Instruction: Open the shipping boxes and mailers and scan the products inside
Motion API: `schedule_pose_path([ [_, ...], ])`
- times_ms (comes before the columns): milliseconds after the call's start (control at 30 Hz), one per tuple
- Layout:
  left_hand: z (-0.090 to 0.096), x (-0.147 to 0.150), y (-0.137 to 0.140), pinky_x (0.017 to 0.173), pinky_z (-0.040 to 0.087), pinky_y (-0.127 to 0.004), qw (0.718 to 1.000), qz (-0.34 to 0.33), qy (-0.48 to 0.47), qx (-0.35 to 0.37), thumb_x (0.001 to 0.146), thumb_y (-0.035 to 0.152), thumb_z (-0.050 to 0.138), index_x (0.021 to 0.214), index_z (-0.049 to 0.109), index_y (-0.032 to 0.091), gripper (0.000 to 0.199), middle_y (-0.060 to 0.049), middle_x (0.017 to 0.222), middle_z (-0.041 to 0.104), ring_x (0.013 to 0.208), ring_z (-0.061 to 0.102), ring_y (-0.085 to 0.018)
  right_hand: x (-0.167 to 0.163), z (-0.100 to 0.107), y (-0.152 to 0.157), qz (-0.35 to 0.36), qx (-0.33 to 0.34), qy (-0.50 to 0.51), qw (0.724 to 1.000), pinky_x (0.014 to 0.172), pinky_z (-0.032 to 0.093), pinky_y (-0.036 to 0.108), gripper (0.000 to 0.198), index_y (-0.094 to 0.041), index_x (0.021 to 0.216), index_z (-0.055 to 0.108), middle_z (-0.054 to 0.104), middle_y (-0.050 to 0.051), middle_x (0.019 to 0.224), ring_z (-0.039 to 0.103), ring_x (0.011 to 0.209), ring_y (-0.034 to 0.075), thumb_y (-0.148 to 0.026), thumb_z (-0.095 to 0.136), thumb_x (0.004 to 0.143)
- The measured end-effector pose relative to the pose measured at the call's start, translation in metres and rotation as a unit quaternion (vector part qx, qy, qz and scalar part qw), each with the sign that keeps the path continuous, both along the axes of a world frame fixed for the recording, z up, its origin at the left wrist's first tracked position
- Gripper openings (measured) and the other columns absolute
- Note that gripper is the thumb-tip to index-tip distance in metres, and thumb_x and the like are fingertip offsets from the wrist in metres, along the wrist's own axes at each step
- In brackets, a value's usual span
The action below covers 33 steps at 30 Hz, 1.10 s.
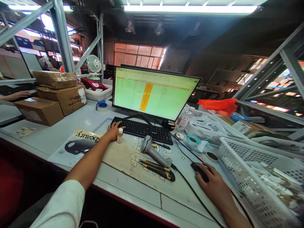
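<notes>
My left hand rests on the left end of a black keyboard, its fingers spread over the keys. Just beside that hand, a small brown bottle with a white cap stands upright on the desk mat. On the right, my right hand is wrapped over a black computer mouse. Between the hands lie a grey barcode scanner and a yellow-and-black utility knife. Behind the keyboard, a monitor shows a spreadsheet with an orange column.
Cardboard boxes are stacked at the left, near another person's hand. A plastic pouch lies under my left forearm. White baskets line the right side; a plastic bottle stands beside the monitor. The scanner's cable crosses the mat.
</notes>
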<state>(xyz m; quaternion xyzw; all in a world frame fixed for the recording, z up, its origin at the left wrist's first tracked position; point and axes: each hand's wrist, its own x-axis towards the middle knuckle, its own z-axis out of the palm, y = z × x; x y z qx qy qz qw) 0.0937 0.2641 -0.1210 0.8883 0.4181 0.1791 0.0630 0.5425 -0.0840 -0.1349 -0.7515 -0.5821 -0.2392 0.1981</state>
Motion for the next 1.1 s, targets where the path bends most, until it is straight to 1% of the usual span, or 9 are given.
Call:
schedule_pose_path([
  [467, 0.001, -0.002, -0.002, 0.119, 0.022, -0.062, 0.999, -0.008, -0.036, 0.013, 0.092, 0.028, 0.059, 0.146, 0.056, 0.036, 0.054, -0.006, 0.166, 0.030, 0.152, 0.019, -0.039, 0.004, 0.000, 0.002, -0.002, -0.004, 0.031, 1.000, 0.096, 0.058, 0.047, 0.054, -0.023, 0.127, 0.070, 0.059, 0.014, 0.136, 0.064, 0.118, 0.033, -0.057, 0.039, 0.098],
  [567, 0.003, -0.001, -0.005, 0.118, 0.027, -0.060, 0.995, -0.006, -0.101, 0.018, 0.087, 0.025, 0.066, 0.135, 0.067, 0.033, 0.050, -0.006, 0.160, 0.041, 0.149, 0.027, -0.038, 0.004, 0.000, 0.003, 0.001, -0.005, 0.036, 0.999, 0.096, 0.058, 0.047, 0.056, -0.022, 0.126, 0.070, 0.059, 0.015, 0.135, 0.065, 0.117, 0.033, -0.058, 0.038, 0.098],
  [667, 0.015, 0.000, -0.005, 0.113, 0.039, -0.051, 0.973, 0.043, -0.220, 0.049, 0.086, 0.020, 0.065, 0.114, 0.078, 0.026, 0.031, -0.009, 0.141, 0.061, 0.135, 0.049, -0.033, 0.002, 0.001, 0.003, 0.003, -0.004, 0.033, 0.999, 0.098, 0.057, 0.048, 0.056, -0.021, 0.124, 0.071, 0.060, 0.015, 0.133, 0.065, 0.117, 0.033, -0.058, 0.038, 0.097],
  [767, 0.050, -0.006, -0.012, 0.107, 0.046, -0.045, 0.942, 0.125, -0.295, 0.102, 0.094, 0.017, 0.049, 0.106, 0.076, 0.015, 0.030, -0.015, 0.120, 0.071, 0.116, 0.062, -0.028, 0.000, 0.002, 0.003, -0.001, -0.003, 0.033, 0.999, 0.098, 0.057, 0.049, 0.055, -0.021, 0.125, 0.070, 0.060, 0.014, 0.133, 0.065, 0.116, 0.033, -0.057, 0.039, 0.097],
  [867, 0.105, -0.022, -0.050, 0.101, 0.049, -0.042, 0.886, 0.158, -0.378, 0.217, 0.100, 0.021, 0.039, 0.105, 0.071, 0.012, 0.034, -0.015, 0.111, 0.071, 0.108, 0.064, -0.025, -0.001, 0.001, 0.006, -0.005, 0.005, 0.043, 0.999, 0.096, 0.057, 0.051, 0.053, -0.022, 0.124, 0.071, 0.060, 0.015, 0.135, 0.065, 0.115, 0.034, -0.055, 0.040, 0.096],
  [967, 0.153, -0.037, -0.127, 0.087, 0.055, -0.040, 0.739, 0.057, -0.525, 0.419, 0.098, 0.027, 0.051, 0.099, 0.069, 0.017, 0.020, -0.008, 0.094, 0.072, 0.093, 0.068, -0.023, 0.003, -0.003, 0.010, -0.004, 0.021, 0.073, 0.997, 0.094, 0.057, 0.052, 0.047, -0.028, 0.121, 0.073, 0.061, 0.015, 0.136, 0.065, 0.115, 0.035, -0.053, 0.045, 0.093],
  [1000, 0.161, -0.042, -0.155, 0.082, 0.056, -0.039, 0.712, 0.017, -0.535, 0.455, 0.097, 0.028, 0.054, 0.098, 0.068, 0.020, 0.017, -0.006, 0.087, 0.071, 0.085, 0.068, -0.022, 0.005, -0.005, 0.011, -0.004, 0.030, 0.086, 0.996, 0.092, 0.058, 0.052, 0.046, -0.030, 0.120, 0.074, 0.061, 0.015, 0.137, 0.065, 0.115, 0.036, -0.053, 0.046, 0.091],
  [1067, 0.161, -0.057, -0.201, 0.072, 0.057, -0.038, 0.717, -0.049, -0.522, 0.458, 0.096, 0.030, 0.054, 0.101, 0.068, 0.026, 0.016, -0.002, 0.078, 0.068, 0.072, 0.067, -0.021, 0.009, -0.009, 0.013, -0.010, 0.058, 0.115, 0.992, 0.086, 0.058, 0.052, 0.045, -0.033, 0.117, 0.076, 0.062, 0.015, 0.137, 0.065, 0.115, 0.037, -0.054, 0.049, 0.088],
  [1100, 0.156, -0.066, -0.213, 0.074, 0.058, -0.039, 0.772, -0.073, -0.477, 0.413, 0.096, 0.031, 0.056, 0.107, 0.067, 0.029, 0.016, -0.002, 0.082, 0.070, 0.074, 0.068, -0.021, 0.011, -0.011, 0.015, -0.013, 0.072, 0.130, 0.989, 0.083, 0.057, 0.053, 0.045, -0.034, 0.116, 0.077, 0.063, 0.015, 0.137, 0.065, 0.114, 0.037, -0.055, 0.051, 0.086],
])
